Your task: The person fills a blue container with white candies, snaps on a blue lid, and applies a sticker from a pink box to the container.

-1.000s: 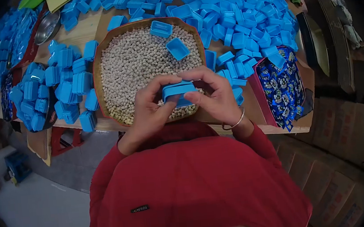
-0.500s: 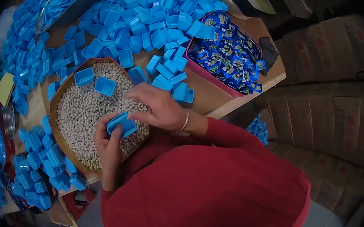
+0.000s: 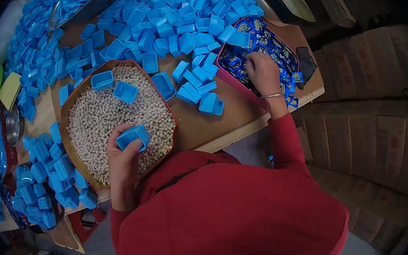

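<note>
Sitting clamped between the left hand's thumb and fingers, a small blue box is above a tray of pale pellets, two blue tubs lying on them. The right hand, beside that box earlier, is now at a pink-sided carton of blue packets, fingers curled; I cannot tell whether they grip one.

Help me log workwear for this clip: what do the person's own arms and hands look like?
Long red sleeves cover both arms, stopping short of the wrists. The right hand is ungloved, with a thin, pale bracelet at its wrist. The left hand is ungloved, without a bracelet.
</note>
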The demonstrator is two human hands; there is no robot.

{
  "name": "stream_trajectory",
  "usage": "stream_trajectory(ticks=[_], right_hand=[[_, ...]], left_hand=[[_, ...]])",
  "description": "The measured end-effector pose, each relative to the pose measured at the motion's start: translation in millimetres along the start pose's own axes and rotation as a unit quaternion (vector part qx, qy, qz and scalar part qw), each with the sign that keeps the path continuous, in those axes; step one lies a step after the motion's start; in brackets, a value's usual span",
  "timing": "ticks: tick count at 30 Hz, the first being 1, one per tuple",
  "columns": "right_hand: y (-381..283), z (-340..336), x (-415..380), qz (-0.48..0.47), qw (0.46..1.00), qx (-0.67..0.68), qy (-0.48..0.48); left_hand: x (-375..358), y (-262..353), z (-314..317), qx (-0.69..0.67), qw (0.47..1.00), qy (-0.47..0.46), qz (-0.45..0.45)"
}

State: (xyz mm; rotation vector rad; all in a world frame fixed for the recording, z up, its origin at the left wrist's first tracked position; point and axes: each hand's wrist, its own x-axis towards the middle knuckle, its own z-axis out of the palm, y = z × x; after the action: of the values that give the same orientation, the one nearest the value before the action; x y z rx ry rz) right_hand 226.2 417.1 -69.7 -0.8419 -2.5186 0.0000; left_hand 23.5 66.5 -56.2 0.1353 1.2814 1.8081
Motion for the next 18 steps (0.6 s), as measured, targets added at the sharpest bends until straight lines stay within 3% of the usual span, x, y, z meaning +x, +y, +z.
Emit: stream_trajectory(ticks=[6,8,12,13,18], right_hand=[[23,16,40,0.249,0.968,-0.020,-0.008],[47,48,43,0.229,0.970,0.077,-0.001],[64,56,48,0.206,0.972,0.108,-0.044],[57,47,49,0.237,0.961,0.123,-0.072],[63,56,43,0.181,0.971,0.152,-0.041]], left_hand=[[0,-11,-5,0.078,0.995,0.012,0.057],[3,-14,-9,0.107,0.992,0.015,0.058],[1,-13,-9,0.056,0.997,0.022,0.050],[1,-13,-9,0.054,0.997,0.030,0.044],[3,-13,-9,0.059,0.996,0.044,0.042]])
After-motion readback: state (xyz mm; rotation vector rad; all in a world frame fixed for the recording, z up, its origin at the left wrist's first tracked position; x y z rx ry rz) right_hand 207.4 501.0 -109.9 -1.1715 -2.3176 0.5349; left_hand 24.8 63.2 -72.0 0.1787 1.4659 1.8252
